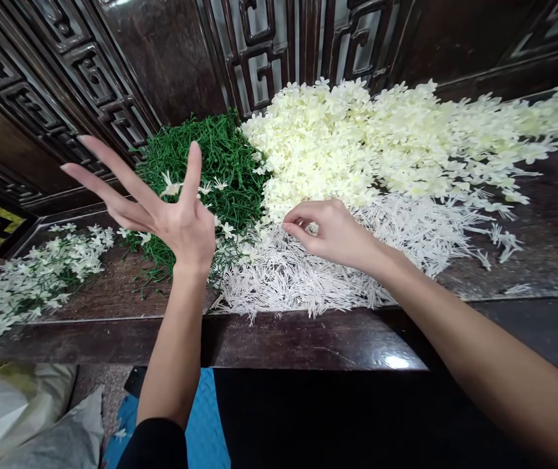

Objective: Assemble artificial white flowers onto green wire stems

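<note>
My left hand (pixel 161 208) is raised above the dark wooden table (pixel 308 339), fingers stretched and spread, with a small white flower piece showing by its fingers; whether it holds that piece I cannot make out. Behind it lies a heap of green plastic stems (pixel 220 163). My right hand (pixel 332 231) rests on a pile of thin white stamen pieces (pixel 298 273), thumb and fingers pinched together at the pile. A big mound of cream artificial petals (pixel 381 143) spreads to the right.
Assembled white flowers on green stems (pixel 29 280) lie at the table's left end. Dark carved wooden panels (pixel 88 71) stand right behind the table. Pale bags (pixel 25 417) and a blue cloth (pixel 205 430) sit below the front edge.
</note>
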### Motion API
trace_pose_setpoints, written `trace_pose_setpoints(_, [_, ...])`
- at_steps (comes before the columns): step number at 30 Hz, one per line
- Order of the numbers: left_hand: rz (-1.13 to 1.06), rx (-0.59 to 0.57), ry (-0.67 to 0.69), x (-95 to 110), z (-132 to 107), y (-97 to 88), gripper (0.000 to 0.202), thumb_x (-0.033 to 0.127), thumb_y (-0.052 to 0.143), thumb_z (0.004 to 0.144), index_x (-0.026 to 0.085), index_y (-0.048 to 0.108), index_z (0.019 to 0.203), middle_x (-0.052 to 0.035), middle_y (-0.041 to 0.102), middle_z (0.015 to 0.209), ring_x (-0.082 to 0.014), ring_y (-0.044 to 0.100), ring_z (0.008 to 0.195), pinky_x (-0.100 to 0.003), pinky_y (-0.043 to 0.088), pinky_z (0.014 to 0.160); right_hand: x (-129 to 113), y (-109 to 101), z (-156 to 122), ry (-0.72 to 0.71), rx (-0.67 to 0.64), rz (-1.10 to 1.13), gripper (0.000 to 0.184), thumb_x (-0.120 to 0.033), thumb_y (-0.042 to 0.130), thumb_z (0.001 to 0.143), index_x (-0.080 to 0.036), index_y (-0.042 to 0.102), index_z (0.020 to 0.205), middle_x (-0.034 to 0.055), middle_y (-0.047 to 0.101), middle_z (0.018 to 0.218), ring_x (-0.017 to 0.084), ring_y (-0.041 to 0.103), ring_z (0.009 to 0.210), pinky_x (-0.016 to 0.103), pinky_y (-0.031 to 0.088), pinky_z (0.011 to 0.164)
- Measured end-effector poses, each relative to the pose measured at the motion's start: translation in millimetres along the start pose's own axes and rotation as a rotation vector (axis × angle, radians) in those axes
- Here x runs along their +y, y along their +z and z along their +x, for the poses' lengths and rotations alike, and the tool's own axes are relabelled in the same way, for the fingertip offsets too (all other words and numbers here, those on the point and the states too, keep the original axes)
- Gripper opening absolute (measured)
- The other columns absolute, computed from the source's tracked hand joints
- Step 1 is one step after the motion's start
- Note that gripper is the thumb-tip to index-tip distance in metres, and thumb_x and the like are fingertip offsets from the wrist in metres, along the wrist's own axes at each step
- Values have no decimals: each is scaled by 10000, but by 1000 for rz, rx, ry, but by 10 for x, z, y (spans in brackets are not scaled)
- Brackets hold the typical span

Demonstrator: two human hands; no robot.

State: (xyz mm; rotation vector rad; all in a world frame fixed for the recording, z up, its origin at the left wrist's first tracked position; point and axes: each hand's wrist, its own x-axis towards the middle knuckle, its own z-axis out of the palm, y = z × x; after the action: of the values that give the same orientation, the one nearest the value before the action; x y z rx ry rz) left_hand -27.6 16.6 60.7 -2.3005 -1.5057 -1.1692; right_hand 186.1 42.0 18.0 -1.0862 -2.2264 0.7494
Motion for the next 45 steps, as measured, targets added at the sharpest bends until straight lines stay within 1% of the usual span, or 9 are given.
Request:
trace_pose_setpoints(5, [62,160,11,-157,-19,-74,432,649,610,859,346,642,1166,7,584,1417,-311,125,1552,-581,486,1031,8,-1,-10,-22,-25,-22,252,-249,526,963,-131,749,968,100,762,972,180,713,836,372,630,756])
trace_pose_setpoints(9, [292,680,9,-343,20,7,375,538,644,884,312,643,1183,27,427,1545,-351,-47,1547,-664,298,1156,15,17,-12,-26,-38,-11,271,-276,511,965,-143,747,951,99,762,966,188,709,813,395,629,725])
trace_pose_setpoints(11, [324,586,71,-368,10,114,252,361,634,924,295,664,1165,-10,514,1469,-342,196,1506,-635,321,1145,19,24,-9,-33,-36,-4,291,-285,500,965,-137,748,936,114,761,974,199,711,820,409,626,726])
trace_pose_setpoints(14, [244,128,204,-323,-53,294,235,160,509,967,232,689,1100,-63,720,1093,-247,619,1111,-485,524,935,27,26,-3,-34,-41,-3,294,-285,500,959,-141,750,905,126,760,974,212,713,829,422,622,724])
trace_pose_setpoints(18, [340,-190,126,-289,-137,420,373,22,471,900,128,658,1205,-136,733,1106,-279,605,1021,-449,532,836,30,15,-3,-33,-51,-7,289,-289,507,952,-146,751,893,130,759,963,218,713,818,428,617,701])
trace_pose_setpoints(22, [416,-156,-16,-362,-133,397,299,69,536,880,146,708,1112,-130,739,942,-309,575,963,-483,491,820,15,-6,-8,-33,-64,-11,279,-280,511,951,-150,751,894,125,759,968,215,711,822,429,614,713])
trace_pose_setpoints(31, [21,434,-84,-174,-50,314,113,267,587,928,221,686,957,-62,693,928,-213,619,923,-411,502,901,-5,-23,-2,34,-73,17,283,-287,503,955,-154,752,967,129,751,1024,213,700,843,431,608,729])
trace_pose_setpoints(38, [-384,136,-287,-1,-68,324,275,259,663,861,241,535,1104,-9,691,883,-128,690,751,-253,585,687,125,-92,-1,145,72,-269,202,-208,565,909,-137,737,988,161,687,1152,358,590,1150,631,462,1009])
trace_pose_setpoints(45, [-557,-59,-377,50,-88,402,102,234,720,780,195,632,816,-23,705,782,-121,654,659,-235,571,555,251,-117,-17,283,-16,-403,333,-199,536,937,-77,694,1203,221,598,1315,447,499,1270,718,341,1083])
